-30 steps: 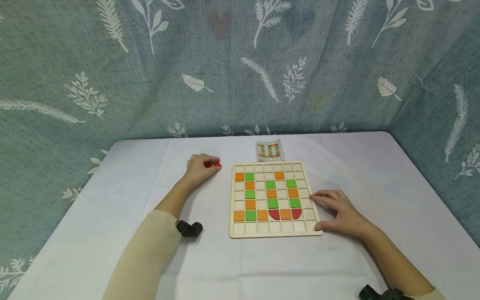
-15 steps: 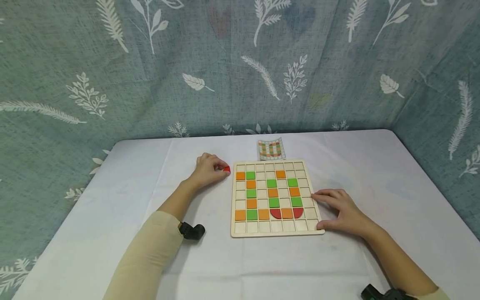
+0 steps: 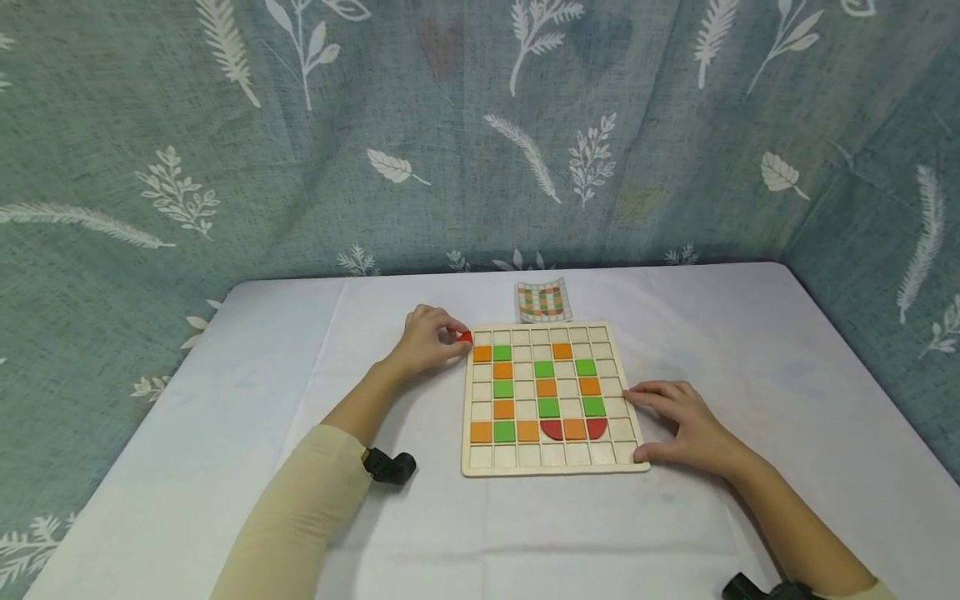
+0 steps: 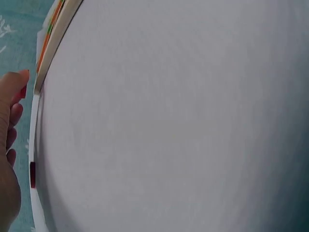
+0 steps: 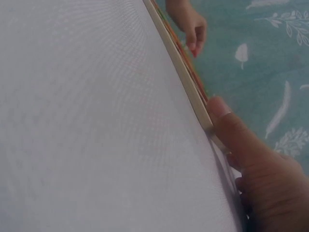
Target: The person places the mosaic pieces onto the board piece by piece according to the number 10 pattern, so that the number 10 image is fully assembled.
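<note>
Between its thumb and fingertips, my left hand (image 3: 424,343) pinches a small red tile (image 3: 466,337) at the upper left corner of a pale wooden grid board (image 3: 537,456). The tile's full shape is hidden by the fingers. In the left wrist view the same red tile (image 4: 23,92) peeks out beside the thumb. My right hand (image 3: 681,427) rests against the board's right edge, thumb near the lower corner and fingers farther up. On the board lie orange tiles (image 3: 574,429), green tiles (image 3: 505,431) and two red rounded tiles (image 3: 551,429).
Behind the board lies a printed pattern card (image 3: 543,301) with a similar grid design. Another red piece (image 4: 33,175) sits on the white tablecloth (image 3: 570,533) in the left wrist view. A leaf-patterned curtain (image 3: 450,150) hangs behind the table.
My left hand has moved right with the red tile, from the cloth left of the board to its upper left corner. The right hand stays at the board's edge.
</note>
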### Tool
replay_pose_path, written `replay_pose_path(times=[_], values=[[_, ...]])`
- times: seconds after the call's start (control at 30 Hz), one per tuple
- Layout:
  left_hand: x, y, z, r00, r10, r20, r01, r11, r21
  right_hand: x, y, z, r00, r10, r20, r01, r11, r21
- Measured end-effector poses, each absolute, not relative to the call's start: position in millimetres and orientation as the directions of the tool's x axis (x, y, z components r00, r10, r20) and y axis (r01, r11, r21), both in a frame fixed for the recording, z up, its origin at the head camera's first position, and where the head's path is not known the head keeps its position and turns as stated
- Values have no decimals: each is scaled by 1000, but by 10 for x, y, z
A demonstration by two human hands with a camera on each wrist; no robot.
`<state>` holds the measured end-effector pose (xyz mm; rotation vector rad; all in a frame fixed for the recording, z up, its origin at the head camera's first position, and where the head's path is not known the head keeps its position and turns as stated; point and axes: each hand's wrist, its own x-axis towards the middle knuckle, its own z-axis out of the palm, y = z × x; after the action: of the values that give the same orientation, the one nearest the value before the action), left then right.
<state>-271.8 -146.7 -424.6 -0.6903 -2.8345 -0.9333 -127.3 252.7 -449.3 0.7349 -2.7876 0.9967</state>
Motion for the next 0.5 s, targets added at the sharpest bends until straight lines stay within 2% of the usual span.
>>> replay_pose_path(times=[0.2, 0.5], values=[[-2671, -1296, -4181, -884, 423, 198, 458, 702, 545, -1281, 2532, -4504, -883, -406, 236, -465, 681, -565], [-2598, -1035, -4148, -837, 480, 262, 542, 666, 512, -1282, 2530, -4505, -881, -412, 235, -467, 669, -579]])
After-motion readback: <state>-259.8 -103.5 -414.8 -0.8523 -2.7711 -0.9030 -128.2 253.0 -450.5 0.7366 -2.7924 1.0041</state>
